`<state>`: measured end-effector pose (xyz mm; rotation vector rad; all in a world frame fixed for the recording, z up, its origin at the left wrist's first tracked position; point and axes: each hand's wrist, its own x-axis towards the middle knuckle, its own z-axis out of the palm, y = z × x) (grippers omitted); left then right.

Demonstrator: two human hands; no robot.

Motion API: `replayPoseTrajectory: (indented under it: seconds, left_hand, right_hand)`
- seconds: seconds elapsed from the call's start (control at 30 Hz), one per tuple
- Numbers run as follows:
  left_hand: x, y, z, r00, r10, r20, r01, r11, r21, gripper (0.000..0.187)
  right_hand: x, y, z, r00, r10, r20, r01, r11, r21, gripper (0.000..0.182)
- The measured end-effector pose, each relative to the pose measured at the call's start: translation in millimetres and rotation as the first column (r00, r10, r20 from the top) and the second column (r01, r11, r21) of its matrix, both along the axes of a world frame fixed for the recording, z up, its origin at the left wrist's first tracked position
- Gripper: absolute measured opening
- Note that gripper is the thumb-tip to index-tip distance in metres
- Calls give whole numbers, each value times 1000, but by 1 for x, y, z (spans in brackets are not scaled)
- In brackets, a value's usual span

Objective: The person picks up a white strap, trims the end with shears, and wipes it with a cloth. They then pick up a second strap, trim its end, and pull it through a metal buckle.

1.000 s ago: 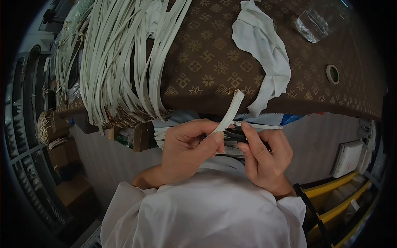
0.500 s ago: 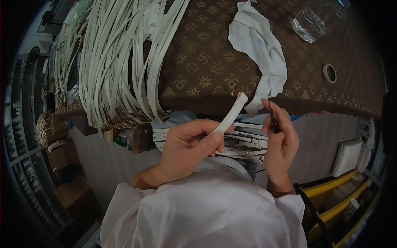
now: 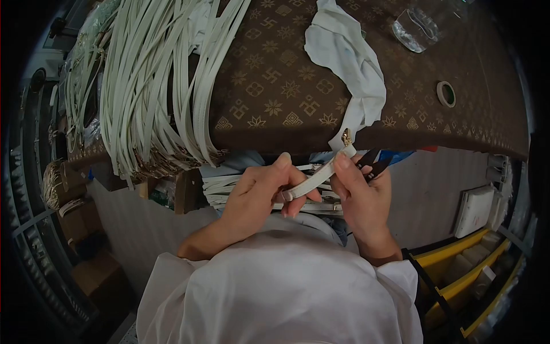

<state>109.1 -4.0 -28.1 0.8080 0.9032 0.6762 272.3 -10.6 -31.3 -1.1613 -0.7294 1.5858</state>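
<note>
A short white strap with a gold metal fitting at its upper end stretches between my hands, slightly bowed. My left hand has its curled fingers about the strap's lower end, and its thumb is raised off the strap. The thumb of my right hand presses on the upper end near the fitting. Tucked in the same right hand is a dark small cutting tool, like thread snips, its far part pointing up and right. Behind my hands, more white straps with buckles lie stacked at lap level, partly hidden.
A patterned brown cloth covers the table ahead. Many long white straps hang over its left edge. A crumpled white cloth, a clear container and a tape roll lie on it. Yellow-edged bins stand at right.
My right hand has moved in to the strap's upper end and pinches it, with the dark tool shifted back in the hand. The left thumb has lifted off the strap, which now lies lower.
</note>
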Motion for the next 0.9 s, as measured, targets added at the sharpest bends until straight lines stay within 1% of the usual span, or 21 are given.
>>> replayPoseTrajectory:
  seconds: [0.07, 0.2, 0.27, 0.3, 0.37, 0.4, 0.43, 0.47, 0.5, 0.53, 0.57, 0.6, 0.63, 0.7, 0.73, 0.77, 0.8, 0.83, 0.87, 0.9]
  left_hand:
    - [-1, 2, 5, 999, -45, 13, 46, 998, -47, 62]
    - [-2, 2, 5, 998, -61, 9, 62, 998, -21, 60]
    - [-2, 1, 5, 999, -43, -2, 42, 998, -44, 58]
    - [-2, 1, 5, 999, -40, -1, 40, 998, -43, 58]
    - [-4, 2, 5, 1000, -23, 0, 23, 1000, -2, 55]
    - [-4, 2, 5, 1000, -18, 1, 18, 1000, 0, 55]
    - [-5, 1, 4, 1000, -20, 11, 20, 1000, 10, 54]
    - [-6, 1, 4, 999, -24, 21, 23, 999, 21, 53]
    - [-6, 1, 4, 999, -22, 24, 22, 1000, 23, 53]
    - [-5, 2, 3, 999, -31, 24, 30, 999, 13, 53]
    - [-4, 2, 4, 999, -40, 24, 40, 999, 4, 53]
    - [-4, 2, 4, 999, -39, 25, 39, 999, 6, 53]
    - [-3, 2, 4, 999, -42, 24, 42, 999, 13, 52]
    - [-3, 2, 5, 999, -39, 20, 38, 999, 18, 52]
    - [-2, 2, 6, 999, -37, 15, 37, 999, 17, 52]
    - [-2, 2, 6, 999, -39, 12, 39, 999, 17, 53]
    - [-1, 2, 5, 999, -42, 13, 42, 999, 16, 53]
    - [-1, 2, 5, 998, -67, 9, 67, 997, 37, 52]
    - [-1, 2, 4, 996, -93, 5, 93, 994, 58, 51]
    - [1, 1, 2, 995, -98, 7, 98, 994, 58, 51]
  right_hand:
    - [2, 0, -2, 1000, 11, -10, -11, 1000, 3, 31]
    - [6, 1, -3, 999, 34, -5, -34, 999, -18, 30]
    - [12, 3, -7, 994, 91, 61, -91, 996, -1, 25]
    - [17, 5, -6, 994, 94, 63, -94, 996, 0, 25]
    - [28, 11, -1, 967, -20, 254, -3, 996, 89, 20]
    - [35, 17, 2, 907, -81, 414, 49, 995, 87, 23]
    - [45, 24, -2, 907, -78, 415, 45, 995, 88, 23]
    - [55, 33, -10, 757, -248, 605, 110, 960, 256, 25]
    - [62, 40, -16, 548, -421, 723, 126, 896, 427, 26]
    - [65, 44, -19, 546, -422, 724, 125, 895, 428, 26]
    - [68, 49, -21, 350, -545, 762, 69, 827, 558, 26]
    - [68, 51, -20, 145, -655, 742, -18, 748, 664, 25]
    - [66, 47, -16, 146, -656, 741, -21, 746, 665, 25]
    - [56, 28, -1, 419, -441, 794, -13, 871, 491, 22]
    - [54, 18, -1, 598, -250, 761, -102, 919, 382, 20]
    - [52, 10, -1, 733, -41, 679, -211, 935, 284, 18]
    - [46, 5, -3, 805, 82, 587, -280, 926, 254, 17]
    - [36, 1, -6, 853, 204, 481, -349, 908, 234, 16]
    - [26, -1, -7, 853, 200, 482, -344, 910, 232, 16]
    - [15, -3, -7, 928, 156, 337, -241, 943, 228, 14]
